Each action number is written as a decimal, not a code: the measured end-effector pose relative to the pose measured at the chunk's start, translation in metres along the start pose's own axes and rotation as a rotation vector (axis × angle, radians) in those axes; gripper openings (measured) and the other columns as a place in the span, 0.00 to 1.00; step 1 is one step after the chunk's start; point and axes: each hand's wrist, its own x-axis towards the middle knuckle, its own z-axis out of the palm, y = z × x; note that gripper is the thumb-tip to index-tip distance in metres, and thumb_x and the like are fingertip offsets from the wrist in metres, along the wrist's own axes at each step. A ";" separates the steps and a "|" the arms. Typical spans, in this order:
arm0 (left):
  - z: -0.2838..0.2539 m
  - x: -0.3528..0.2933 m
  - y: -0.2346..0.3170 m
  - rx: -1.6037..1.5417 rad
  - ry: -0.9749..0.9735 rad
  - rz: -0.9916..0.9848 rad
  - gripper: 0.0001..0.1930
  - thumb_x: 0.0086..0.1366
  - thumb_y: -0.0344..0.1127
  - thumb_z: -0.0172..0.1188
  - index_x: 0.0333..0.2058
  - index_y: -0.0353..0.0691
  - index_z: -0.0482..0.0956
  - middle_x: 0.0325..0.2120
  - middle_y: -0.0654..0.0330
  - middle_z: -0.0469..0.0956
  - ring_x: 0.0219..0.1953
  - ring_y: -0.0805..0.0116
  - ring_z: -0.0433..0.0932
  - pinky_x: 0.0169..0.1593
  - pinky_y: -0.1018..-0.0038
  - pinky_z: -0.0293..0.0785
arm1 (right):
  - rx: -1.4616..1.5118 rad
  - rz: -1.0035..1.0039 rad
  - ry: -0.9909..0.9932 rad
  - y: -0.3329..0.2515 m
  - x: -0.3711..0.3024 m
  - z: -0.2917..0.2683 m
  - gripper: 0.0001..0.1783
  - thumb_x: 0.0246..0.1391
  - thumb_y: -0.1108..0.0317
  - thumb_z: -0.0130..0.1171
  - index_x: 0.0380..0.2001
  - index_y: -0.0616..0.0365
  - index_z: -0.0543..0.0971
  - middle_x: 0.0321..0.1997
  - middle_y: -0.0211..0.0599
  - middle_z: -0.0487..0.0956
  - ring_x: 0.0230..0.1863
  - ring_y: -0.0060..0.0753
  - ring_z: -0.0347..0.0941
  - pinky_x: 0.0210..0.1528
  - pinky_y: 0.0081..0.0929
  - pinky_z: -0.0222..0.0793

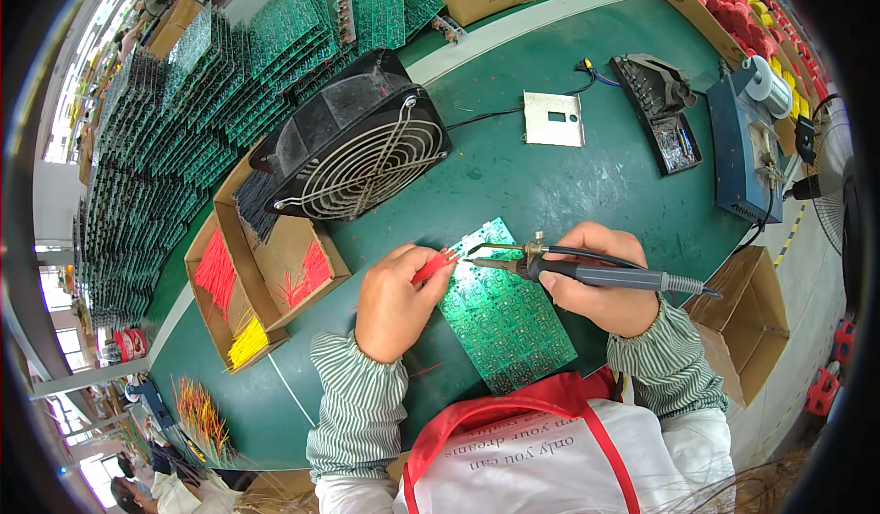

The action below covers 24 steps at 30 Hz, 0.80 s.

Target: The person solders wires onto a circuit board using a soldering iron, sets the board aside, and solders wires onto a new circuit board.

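Here the left hand (pixel 394 301) was closed in a pinch around a small bundle of red wires (pixel 436 265), its fingertips pressed together at the left edge of a green circuit board (pixel 504 317) that lay flat on the green table (pixel 550 184), near the person and between the two hands. The right hand (pixel 600 280) was wrapped shut around the grey handle of a soldering iron (pixel 587 274), whose tip pointed left and met the ends of the red wires just above the board's far left corner. Beyond the hands, far and to the left, a black fan (pixel 353 143) with a wire grille leaned on a cardboard box (pixel 275 267) that held more red wires and some yellow wires (pixel 247 342); the fan blocked part of the box from view. Stacks of green circuit boards (pixel 192 102) filled the far left of the table. A small metal plate (pixel 554 118) lay far from the hands, with a black iron stand (pixel 662 111) and a blue soldering station (pixel 744 157) to its right. An open brown carton (pixel 747 317) stood to the right of the right forearm, off the table's edge. A loose bunch of coloured wires (pixel 200 415) lay at the near left.
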 end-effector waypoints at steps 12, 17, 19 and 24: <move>-0.002 0.000 -0.001 -0.005 -0.024 -0.002 0.07 0.54 0.30 0.65 0.28 0.32 0.78 0.21 0.55 0.74 0.22 0.66 0.72 0.28 0.74 0.67 | -0.003 -0.012 0.009 -0.007 -0.001 -0.005 0.10 0.41 0.70 0.66 0.27 0.62 0.77 0.22 0.31 0.78 0.24 0.16 0.73 0.27 0.18 0.68; -0.025 -0.002 -0.010 0.137 0.194 0.043 0.05 0.56 0.31 0.63 0.27 0.36 0.79 0.24 0.54 0.78 0.25 0.56 0.76 0.30 0.67 0.71 | -0.023 -0.046 0.028 -0.006 -0.005 -0.013 0.10 0.41 0.71 0.66 0.27 0.62 0.77 0.22 0.30 0.78 0.24 0.15 0.72 0.27 0.17 0.68; -0.045 -0.004 -0.011 0.580 0.455 0.005 0.05 0.56 0.32 0.64 0.30 0.38 0.79 0.25 0.54 0.79 0.26 0.56 0.78 0.29 0.64 0.72 | -0.064 -0.052 0.034 -0.007 -0.006 -0.015 0.10 0.41 0.71 0.66 0.27 0.62 0.77 0.22 0.30 0.77 0.24 0.15 0.71 0.27 0.17 0.67; -0.021 -0.003 0.016 0.286 0.188 0.099 0.06 0.57 0.30 0.63 0.32 0.35 0.81 0.24 0.54 0.79 0.23 0.65 0.78 0.29 0.74 0.73 | -0.040 -0.032 0.055 -0.002 -0.008 -0.020 0.10 0.41 0.70 0.66 0.27 0.62 0.77 0.21 0.30 0.77 0.23 0.15 0.71 0.26 0.17 0.66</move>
